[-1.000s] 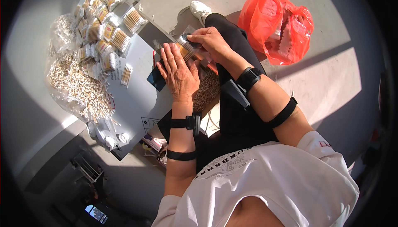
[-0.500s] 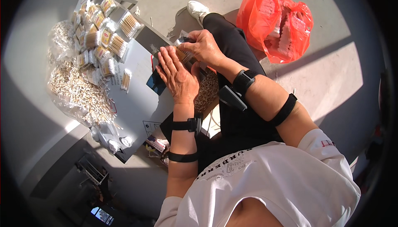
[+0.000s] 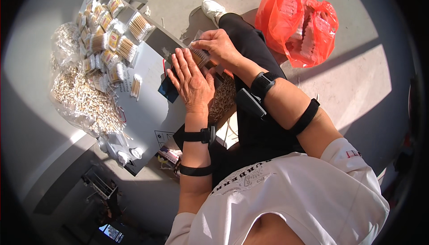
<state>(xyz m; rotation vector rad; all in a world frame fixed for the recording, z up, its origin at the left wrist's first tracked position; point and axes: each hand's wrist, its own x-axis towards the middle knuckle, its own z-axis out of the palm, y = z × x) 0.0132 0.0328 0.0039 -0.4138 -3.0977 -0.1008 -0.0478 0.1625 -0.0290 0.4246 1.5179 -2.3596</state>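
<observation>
A clear pack of cotton swabs (image 3: 199, 56) is between my two hands, its sticks side by side inside the film. My right hand (image 3: 222, 48) pinches the film at the pack's upper right, fingers bent and closed. Flat along the pack's left side lies my left hand (image 3: 195, 84), its fingers stretched out and its palm hidden. Beneath the hands and beside my thigh, loose cotton swabs (image 3: 223, 98) fill a container that is partly covered by my left hand.
On the grey board (image 3: 149, 84) at left are a heap of filled swab packs (image 3: 107, 35), a bag of loose swabs (image 3: 82, 95) and a small swab bundle (image 3: 136, 86). A red plastic bag (image 3: 279, 26) with pink packs stands on the floor at far right.
My right hand has shifted slightly up, and more of the swab pack's sticks show between the hands. My left hand has barely moved.
</observation>
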